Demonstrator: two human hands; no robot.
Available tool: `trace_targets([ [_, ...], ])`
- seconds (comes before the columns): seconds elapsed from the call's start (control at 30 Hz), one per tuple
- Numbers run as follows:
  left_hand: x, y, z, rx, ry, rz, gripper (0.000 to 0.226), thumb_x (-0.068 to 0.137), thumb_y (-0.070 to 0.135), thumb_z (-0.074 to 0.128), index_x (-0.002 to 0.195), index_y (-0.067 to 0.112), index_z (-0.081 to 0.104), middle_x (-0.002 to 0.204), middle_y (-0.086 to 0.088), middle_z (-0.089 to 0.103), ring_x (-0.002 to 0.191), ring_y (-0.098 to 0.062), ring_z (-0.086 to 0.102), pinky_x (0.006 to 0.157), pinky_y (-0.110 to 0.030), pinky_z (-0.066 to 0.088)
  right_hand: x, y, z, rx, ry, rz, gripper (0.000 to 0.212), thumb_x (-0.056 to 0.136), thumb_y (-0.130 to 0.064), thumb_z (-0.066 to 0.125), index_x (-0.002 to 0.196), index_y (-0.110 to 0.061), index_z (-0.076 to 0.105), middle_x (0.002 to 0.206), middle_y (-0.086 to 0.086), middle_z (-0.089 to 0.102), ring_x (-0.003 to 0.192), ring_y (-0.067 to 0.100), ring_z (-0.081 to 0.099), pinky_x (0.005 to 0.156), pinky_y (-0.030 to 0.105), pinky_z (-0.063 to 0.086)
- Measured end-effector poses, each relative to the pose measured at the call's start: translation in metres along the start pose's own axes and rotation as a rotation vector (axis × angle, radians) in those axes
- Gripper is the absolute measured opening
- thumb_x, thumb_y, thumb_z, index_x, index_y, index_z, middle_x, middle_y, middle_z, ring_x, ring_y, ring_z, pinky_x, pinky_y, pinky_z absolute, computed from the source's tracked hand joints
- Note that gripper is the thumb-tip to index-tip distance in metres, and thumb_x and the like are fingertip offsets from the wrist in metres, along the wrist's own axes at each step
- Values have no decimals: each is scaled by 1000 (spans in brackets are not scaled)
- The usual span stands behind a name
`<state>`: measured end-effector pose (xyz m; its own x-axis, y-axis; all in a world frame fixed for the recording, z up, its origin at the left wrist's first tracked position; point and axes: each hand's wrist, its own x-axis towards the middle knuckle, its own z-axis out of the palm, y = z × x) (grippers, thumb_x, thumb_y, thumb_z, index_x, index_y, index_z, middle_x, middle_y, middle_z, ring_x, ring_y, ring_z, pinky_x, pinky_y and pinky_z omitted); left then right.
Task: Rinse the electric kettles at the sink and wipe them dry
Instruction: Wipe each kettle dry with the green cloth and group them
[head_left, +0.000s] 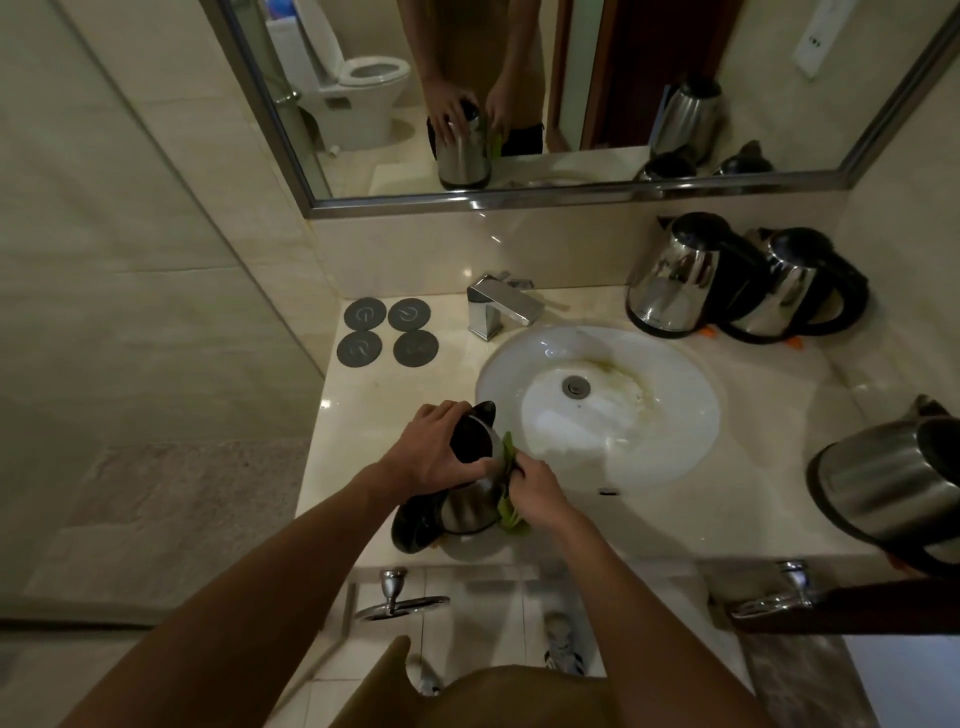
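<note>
At lower centre of the frame, a steel kettle (470, 501) stands on the counter (675, 519) just left of the sink (597, 410). The left hand (434, 452) curls over its black lid, while the right hand (537, 496) presses a bunched green cloth (511, 514) against its side, fingers closed on the cloth. Two more kettles (675, 275) stand at upper right.

At the counter's (649, 525) front edge, left of the sink (691, 395), the left hand (431, 457) grips the black lid of a steel kettle (467, 506) while the right hand (537, 496) presses a green cloth (511, 514) against its side, and two kettles (675, 275) stand at the back right corner.
</note>
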<state>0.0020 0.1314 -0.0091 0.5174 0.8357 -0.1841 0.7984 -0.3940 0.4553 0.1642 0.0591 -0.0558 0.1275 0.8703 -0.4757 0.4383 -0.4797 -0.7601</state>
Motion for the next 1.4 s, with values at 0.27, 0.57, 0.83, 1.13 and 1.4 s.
trace_targets([
  [0.27,-1,8,1,164,19,-53,92,67,74,33,141,21,38,141,-1,46,125,-29,41,96,-45,44,-35,17,42,199,121,56,45,100,-12,44,143,-25,49,132,6,55,122,25,56,104,41,48],
  [0.57,-8,32,27,242,240,-224,65,84,65,38,131,22,47,128,-2,54,116,-26,47,91,-43,42,-13,2,29,215,144,98,37,105,-17,34,137,-21,53,123,11,54,110,27,58,98,38,48],
  [0.83,-6,25,25,276,215,-177,71,82,69,33,134,22,46,130,-4,53,117,-27,48,92,-43,43,-40,26,69,685,26,315,30,105,-27,42,125,-16,61,103,7,74,92,23,72,80,38,61],
  [1.13,-8,16,18,335,184,-71,74,83,66,27,135,18,47,131,-6,55,116,-30,49,91,-44,44,-15,5,49,349,220,176,43,97,-26,34,132,-22,57,123,9,60,108,24,60,99,46,50],
  [1.4,-6,14,17,300,148,-111,70,86,63,22,138,21,43,136,-5,50,122,-28,45,98,-44,41,-42,3,73,780,17,415,20,103,-15,40,112,-24,56,109,10,68,92,24,68,72,36,60],
])
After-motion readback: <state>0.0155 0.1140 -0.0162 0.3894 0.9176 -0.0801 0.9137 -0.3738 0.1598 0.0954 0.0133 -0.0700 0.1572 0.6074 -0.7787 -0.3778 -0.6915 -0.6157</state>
